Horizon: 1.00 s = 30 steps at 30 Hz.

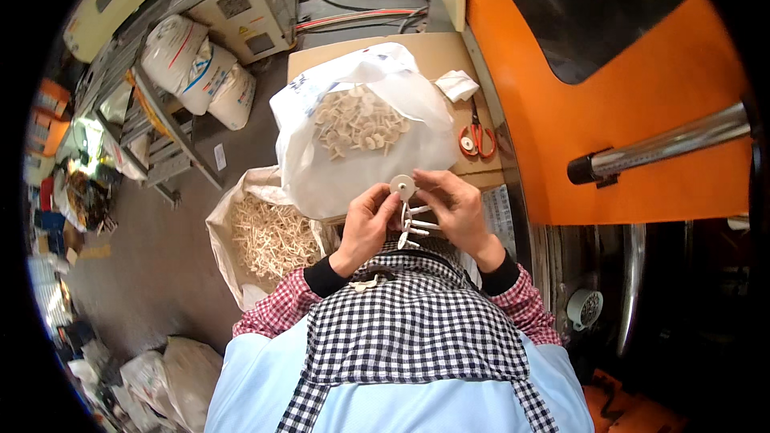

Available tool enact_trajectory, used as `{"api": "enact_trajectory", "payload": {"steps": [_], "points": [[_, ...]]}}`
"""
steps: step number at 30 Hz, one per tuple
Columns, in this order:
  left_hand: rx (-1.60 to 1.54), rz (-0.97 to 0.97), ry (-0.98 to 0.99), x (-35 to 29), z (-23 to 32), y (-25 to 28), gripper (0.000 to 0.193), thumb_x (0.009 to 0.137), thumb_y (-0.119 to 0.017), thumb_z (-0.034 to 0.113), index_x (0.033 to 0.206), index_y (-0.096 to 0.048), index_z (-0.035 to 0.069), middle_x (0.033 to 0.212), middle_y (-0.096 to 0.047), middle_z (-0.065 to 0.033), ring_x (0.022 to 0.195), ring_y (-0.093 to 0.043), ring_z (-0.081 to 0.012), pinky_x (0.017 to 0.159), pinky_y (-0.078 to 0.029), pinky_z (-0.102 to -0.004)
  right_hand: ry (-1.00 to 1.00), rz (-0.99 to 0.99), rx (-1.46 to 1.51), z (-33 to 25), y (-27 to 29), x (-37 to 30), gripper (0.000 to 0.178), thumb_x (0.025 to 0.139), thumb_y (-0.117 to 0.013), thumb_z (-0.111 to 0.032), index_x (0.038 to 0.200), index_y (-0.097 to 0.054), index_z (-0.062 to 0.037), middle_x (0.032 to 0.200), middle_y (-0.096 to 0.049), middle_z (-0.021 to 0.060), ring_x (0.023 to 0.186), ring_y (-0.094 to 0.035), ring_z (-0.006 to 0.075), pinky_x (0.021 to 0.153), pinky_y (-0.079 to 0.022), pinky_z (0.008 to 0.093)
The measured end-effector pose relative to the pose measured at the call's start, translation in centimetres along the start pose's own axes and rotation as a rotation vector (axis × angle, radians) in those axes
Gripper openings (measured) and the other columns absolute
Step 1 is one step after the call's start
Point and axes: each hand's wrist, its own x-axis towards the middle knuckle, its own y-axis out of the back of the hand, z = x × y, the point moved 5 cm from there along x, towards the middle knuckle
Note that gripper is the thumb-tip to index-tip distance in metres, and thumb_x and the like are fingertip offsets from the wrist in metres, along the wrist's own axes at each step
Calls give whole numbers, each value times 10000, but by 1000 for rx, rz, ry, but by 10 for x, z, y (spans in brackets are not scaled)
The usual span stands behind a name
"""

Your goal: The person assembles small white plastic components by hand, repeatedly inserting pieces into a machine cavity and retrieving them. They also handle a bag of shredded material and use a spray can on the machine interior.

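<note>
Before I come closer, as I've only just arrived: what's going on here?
A person's left hand holds a pale disc, with the right hand at its other side; slim pale stems hang below. Beyond, an open white bag holds loose disc-headed pieces; a sack at left holds thin ones. Red-handled scissors lie to the right.

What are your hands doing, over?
Left grip: pinching off-white, round, seemingly plastic disc. Right grip: beside it, contact unclear. Orange-handled metal scissors: off right, not in the way.
</note>
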Motion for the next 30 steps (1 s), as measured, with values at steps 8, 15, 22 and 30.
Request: {"api": "enact_trajectory", "payload": {"steps": [8, 15, 22, 30], "points": [[-126, -248, 359, 20, 4, -17, 236, 940, -503, 221, 1002, -585, 9, 807, -589, 19, 670, -507, -25, 583, -403, -169, 152, -8, -126, -10, 30, -1, 282, 755, -640, 30, 1030, -632, -32, 981, -634, 98, 868, -633, 200, 755, -513, 281], [156, -556, 405, 17, 10, -22, 251, 942, -502, 243, 998, -590, 14, 811, -541, 52, 703, -465, -19, 628, -384, -165, 338, -104, -187, -14, 28, -16, 125, 761, -652, -31, 883, -628, -27, 874, -633, 94, 766, -638, 245, 673, -523, 304], [261, -541, 272, 17, 5, -14, 246, 934, -518, 210, 959, -613, -16, 746, -537, 41, 664, -446, -34, 601, -381, -188, -148, -119, 249, 17, 27, -17, 53, 852, -592, -57, 871, -622, -17, 786, -613, 59, 632, -604, 131, 564, -482, 223], [247, -472, 279, 23, -4, -22, 245, 929, -534, 203, 886, -629, -19, 691, -498, 65, 599, -394, -21, 526, -325, -182, -415, -206, 622, 42, 28, -28, 233, 898, -549, -100, 1094, -601, 16, 848, -626, 40, 644, -599, 94, 578, -480, 189]]}}
